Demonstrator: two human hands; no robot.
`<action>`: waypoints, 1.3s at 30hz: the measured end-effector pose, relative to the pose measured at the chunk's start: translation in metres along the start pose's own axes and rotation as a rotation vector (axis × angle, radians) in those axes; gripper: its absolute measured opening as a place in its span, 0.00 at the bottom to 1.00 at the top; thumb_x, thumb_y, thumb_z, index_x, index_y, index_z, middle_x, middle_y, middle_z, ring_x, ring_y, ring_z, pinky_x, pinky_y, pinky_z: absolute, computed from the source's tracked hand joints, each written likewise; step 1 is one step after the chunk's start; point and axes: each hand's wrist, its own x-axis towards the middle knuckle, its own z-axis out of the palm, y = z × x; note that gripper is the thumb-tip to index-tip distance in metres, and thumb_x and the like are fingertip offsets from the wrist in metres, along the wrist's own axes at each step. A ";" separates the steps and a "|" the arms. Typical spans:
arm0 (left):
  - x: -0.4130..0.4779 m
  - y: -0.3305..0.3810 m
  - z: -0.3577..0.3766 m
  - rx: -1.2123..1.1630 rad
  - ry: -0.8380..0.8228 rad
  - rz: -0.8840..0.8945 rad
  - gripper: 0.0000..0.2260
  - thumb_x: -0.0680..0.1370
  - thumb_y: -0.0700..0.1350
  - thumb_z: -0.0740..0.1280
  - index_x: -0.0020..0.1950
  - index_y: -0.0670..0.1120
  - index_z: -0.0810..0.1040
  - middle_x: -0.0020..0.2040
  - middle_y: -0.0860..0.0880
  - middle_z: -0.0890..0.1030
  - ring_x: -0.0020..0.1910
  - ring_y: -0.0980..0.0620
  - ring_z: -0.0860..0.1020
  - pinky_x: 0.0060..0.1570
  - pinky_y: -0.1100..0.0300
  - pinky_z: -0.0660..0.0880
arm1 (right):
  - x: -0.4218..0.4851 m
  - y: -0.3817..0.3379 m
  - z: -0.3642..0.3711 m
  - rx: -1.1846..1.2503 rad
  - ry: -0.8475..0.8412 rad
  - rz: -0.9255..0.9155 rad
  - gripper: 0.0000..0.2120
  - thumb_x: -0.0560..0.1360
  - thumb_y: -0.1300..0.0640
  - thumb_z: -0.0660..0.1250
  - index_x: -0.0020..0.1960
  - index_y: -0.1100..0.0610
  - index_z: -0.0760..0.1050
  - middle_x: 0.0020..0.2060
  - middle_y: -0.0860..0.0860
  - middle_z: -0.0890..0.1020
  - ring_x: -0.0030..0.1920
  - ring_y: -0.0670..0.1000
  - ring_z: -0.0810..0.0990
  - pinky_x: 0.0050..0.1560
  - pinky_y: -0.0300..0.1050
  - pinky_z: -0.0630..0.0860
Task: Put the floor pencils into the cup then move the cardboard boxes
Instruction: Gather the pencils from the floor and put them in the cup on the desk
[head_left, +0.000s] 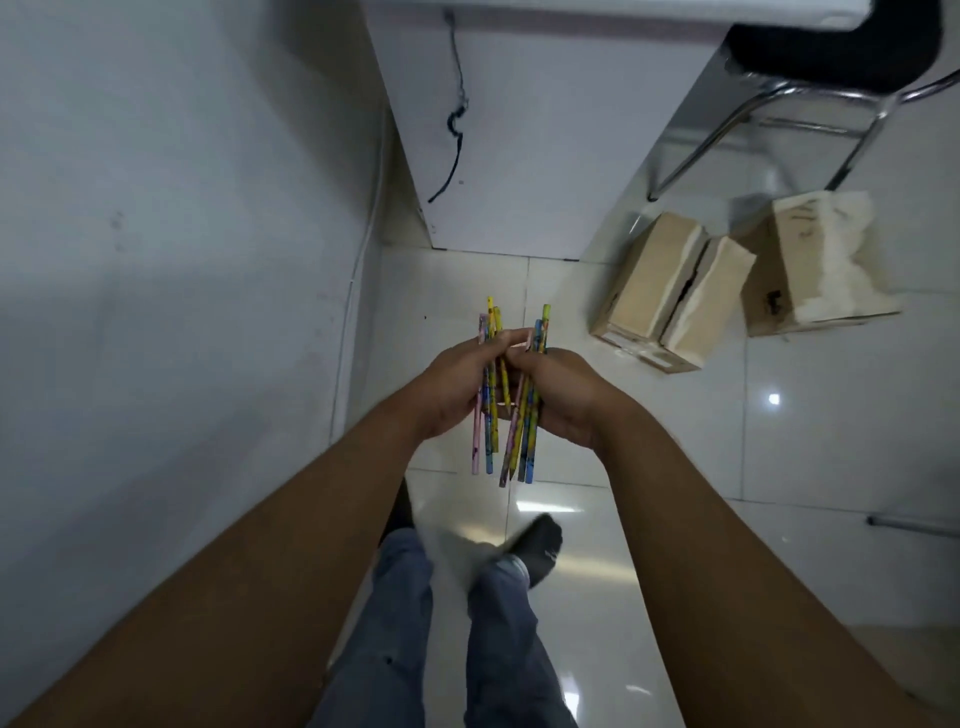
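Both my hands hold colourful pencils in front of me, above the white tiled floor. My left hand (457, 387) grips one bunch of pencils (487, 441), pink, blue and yellow. My right hand (563, 397) grips a second bunch of pencils (524, 452), its ends pointing down. The two hands touch at the fingers. Two cardboard boxes lie on the floor to the right: a split, tipped one (670, 299) and a larger one (815, 267) behind it. No cup is in view.
A grey wall (182, 260) runs along the left. A white desk panel (519, 145) with a hanging black cable (454, 130) stands ahead. A black chair with chrome legs (810, 104) is at the top right. My legs and feet are below.
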 end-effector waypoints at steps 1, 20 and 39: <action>-0.021 0.012 0.010 0.008 -0.016 -0.022 0.16 0.87 0.52 0.60 0.70 0.51 0.81 0.63 0.46 0.85 0.62 0.46 0.84 0.64 0.50 0.79 | -0.023 -0.007 0.003 -0.018 -0.007 0.009 0.15 0.87 0.55 0.60 0.65 0.64 0.79 0.54 0.63 0.88 0.55 0.62 0.88 0.56 0.58 0.86; -0.199 0.157 0.088 0.155 -0.363 0.017 0.20 0.87 0.57 0.56 0.76 0.54 0.75 0.25 0.50 0.62 0.26 0.53 0.66 0.33 0.61 0.76 | -0.251 -0.140 0.059 -0.147 -0.325 0.014 0.13 0.86 0.62 0.63 0.68 0.66 0.77 0.52 0.61 0.86 0.52 0.59 0.88 0.54 0.53 0.86; -0.096 0.378 -0.016 0.348 -0.323 0.055 0.26 0.85 0.62 0.59 0.36 0.46 0.76 0.29 0.44 0.67 0.30 0.46 0.72 0.47 0.51 0.76 | -0.129 -0.356 0.142 -0.294 -0.453 -0.034 0.11 0.85 0.68 0.61 0.65 0.68 0.75 0.51 0.62 0.86 0.51 0.59 0.88 0.54 0.54 0.86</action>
